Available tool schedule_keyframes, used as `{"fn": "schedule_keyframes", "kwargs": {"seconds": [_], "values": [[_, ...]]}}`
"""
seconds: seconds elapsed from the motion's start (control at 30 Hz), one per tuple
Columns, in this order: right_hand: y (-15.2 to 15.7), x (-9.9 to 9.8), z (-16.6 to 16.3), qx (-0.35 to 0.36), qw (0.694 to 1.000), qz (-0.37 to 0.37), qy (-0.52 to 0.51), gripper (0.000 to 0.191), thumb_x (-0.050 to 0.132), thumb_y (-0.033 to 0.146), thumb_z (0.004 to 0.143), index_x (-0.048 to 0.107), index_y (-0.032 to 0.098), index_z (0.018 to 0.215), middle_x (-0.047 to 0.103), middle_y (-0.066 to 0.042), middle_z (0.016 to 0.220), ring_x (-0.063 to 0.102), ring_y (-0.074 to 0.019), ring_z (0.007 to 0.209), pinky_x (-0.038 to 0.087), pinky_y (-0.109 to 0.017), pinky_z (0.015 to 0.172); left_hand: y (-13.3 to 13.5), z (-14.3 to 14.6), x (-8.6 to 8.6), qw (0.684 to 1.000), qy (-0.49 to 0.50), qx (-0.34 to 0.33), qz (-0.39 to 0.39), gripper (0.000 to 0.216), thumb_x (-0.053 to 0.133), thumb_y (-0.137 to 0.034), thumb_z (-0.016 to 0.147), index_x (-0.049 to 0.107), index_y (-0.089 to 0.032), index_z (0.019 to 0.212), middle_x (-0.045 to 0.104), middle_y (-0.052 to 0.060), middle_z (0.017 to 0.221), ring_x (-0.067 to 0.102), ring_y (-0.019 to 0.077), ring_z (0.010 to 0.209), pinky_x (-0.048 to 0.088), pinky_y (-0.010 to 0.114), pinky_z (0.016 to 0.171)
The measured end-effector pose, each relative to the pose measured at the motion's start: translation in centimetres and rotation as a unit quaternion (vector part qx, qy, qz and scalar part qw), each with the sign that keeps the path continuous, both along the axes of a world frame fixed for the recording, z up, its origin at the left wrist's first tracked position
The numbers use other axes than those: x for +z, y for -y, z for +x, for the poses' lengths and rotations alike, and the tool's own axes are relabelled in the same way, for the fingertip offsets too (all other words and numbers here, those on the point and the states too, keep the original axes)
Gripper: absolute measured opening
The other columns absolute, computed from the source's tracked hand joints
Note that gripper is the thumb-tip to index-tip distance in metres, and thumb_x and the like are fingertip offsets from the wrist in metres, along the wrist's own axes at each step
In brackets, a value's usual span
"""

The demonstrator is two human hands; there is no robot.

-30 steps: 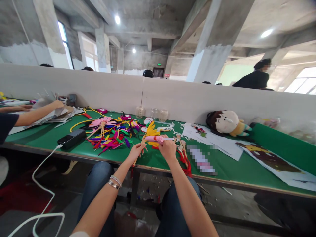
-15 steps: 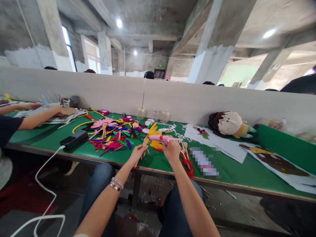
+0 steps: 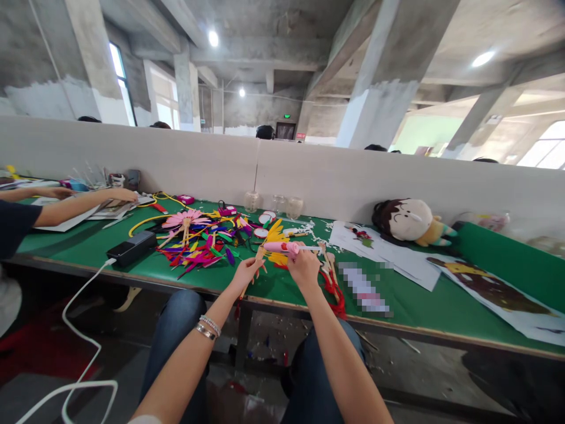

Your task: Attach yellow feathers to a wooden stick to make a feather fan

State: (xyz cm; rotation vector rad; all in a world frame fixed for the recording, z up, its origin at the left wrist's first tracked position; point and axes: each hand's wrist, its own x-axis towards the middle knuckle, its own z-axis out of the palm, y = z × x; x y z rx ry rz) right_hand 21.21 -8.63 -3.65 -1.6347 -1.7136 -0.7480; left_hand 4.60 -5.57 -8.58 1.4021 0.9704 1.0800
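My left hand (image 3: 249, 272) pinches the wooden handle of a yellow feather fan (image 3: 274, 231) above the table's front edge. Wrapped round a pink glue gun (image 3: 281, 247), my right hand (image 3: 305, 268) holds it level, with a white glue stick poking out of its rear. The gun's nozzle points left at the base of the feathers; whether it touches cannot be made out. To the left, a finished-looking pink feather fan (image 3: 185, 220) lies on a heap of loose coloured feathers (image 3: 198, 253). Wooden sticks with red tassels (image 3: 336, 299) lie just right of my right hand.
On the green table (image 3: 282, 288) are a black power bank (image 3: 132, 248) with a white cable, glass jars (image 3: 295, 207), a plush doll (image 3: 410, 219) and paper sheets (image 3: 392, 259). A white partition (image 3: 198, 165) runs behind. At left, another person's arms (image 3: 88, 206) handle papers.
The glue gun and my right hand have shifted slightly left along the fan's base. My left hand stays almost still. The other person's hand at left has moved over the papers.
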Motion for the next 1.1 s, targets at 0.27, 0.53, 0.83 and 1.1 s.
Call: {"fn": "schedule_keyframes", "kwargs": {"seconds": [0.27, 0.53, 0.83, 1.1], "values": [[0.12, 0.1, -0.02, 0.01, 1.0, -0.021, -0.004, 0.025, 0.044, 0.013, 0.072, 0.059, 0.015, 0.093, 0.065, -0.007, 0.085, 0.057, -0.0178, 0.069, 0.034, -0.026, 0.06, 0.22, 0.04, 0.35, 1.0, 0.003, 0.009, -0.009, 0.042, 0.055, -0.054, 0.066, 0.058, -0.012, 0.066, 0.037, -0.006, 0.04, 0.032, 0.0043, 0.032, 0.025, 0.018, 0.031], [0.25, 0.4, -0.17, 0.019, 0.999, -0.03, 0.017, 0.024, 0.045, 0.011, 0.071, 0.059, 0.014, 0.09, 0.064, -0.007, 0.082, 0.056, -0.017, 0.069, 0.032, -0.024, 0.059, 0.06, 0.0, 0.12, 1.0, 0.017, 0.013, 0.0, 0.042, 0.055, -0.054, 0.066, 0.058, -0.013, 0.063, 0.036, -0.006, 0.039, 0.032, 0.0041, 0.032, 0.023, 0.018, 0.032], [-0.03, 0.03, 0.11, -0.005, 1.0, -0.005, -0.017, 0.026, 0.046, 0.015, 0.071, 0.058, 0.013, 0.094, 0.064, -0.009, 0.082, 0.057, -0.0187, 0.072, 0.035, -0.025, 0.061, 0.16, 0.02, 0.4, 0.999, 0.019, 0.026, -0.012, 0.043, 0.056, -0.056, 0.062, 0.056, -0.013, 0.063, 0.038, -0.007, 0.038, 0.03, 0.0037, 0.03, 0.023, 0.018, 0.032], [0.01, 0.17, 0.19, -0.003, 0.998, -0.051, -0.039, 0.03, 0.048, 0.015, 0.069, 0.059, 0.014, 0.097, 0.064, -0.008, 0.081, 0.058, -0.019, 0.072, 0.037, -0.025, 0.06, -0.02, 0.07, -0.01, 0.999, 0.025, 0.027, -0.012, 0.043, 0.056, -0.057, 0.063, 0.057, -0.013, 0.063, 0.038, -0.007, 0.039, 0.03, 0.0035, 0.031, 0.023, 0.018, 0.032]]}}
